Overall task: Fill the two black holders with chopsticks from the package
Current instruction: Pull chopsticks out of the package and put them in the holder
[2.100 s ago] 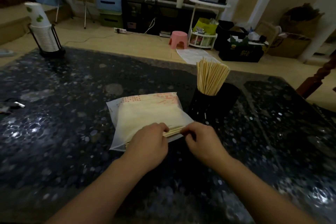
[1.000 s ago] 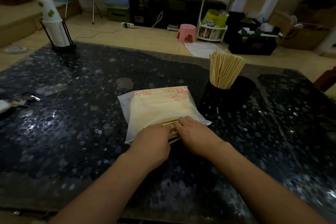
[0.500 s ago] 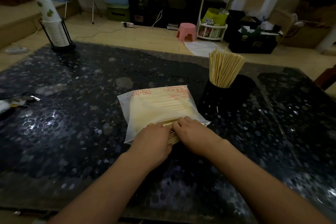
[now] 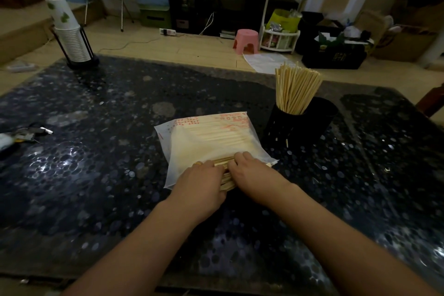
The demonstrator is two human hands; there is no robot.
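Observation:
A white plastic package of wooden chopsticks lies flat on the dark table. At its near open end a bundle of chopsticks sticks out between my hands. My left hand grips the bundle from the left, with a ring on one finger. My right hand grips it from the right. Two black holders stand right of the package: the nearer one has chopsticks standing in it, and the other holder behind it looks dark inside.
A black rack of stacked paper cups stands at the table's far left corner. Keys lie near the left edge. Beyond the table are a pink stool, boxes and a white shelf on the floor.
Both hands have closed in on the package's near end and the chopstick bundle has come a little further out. The view has shifted slightly.

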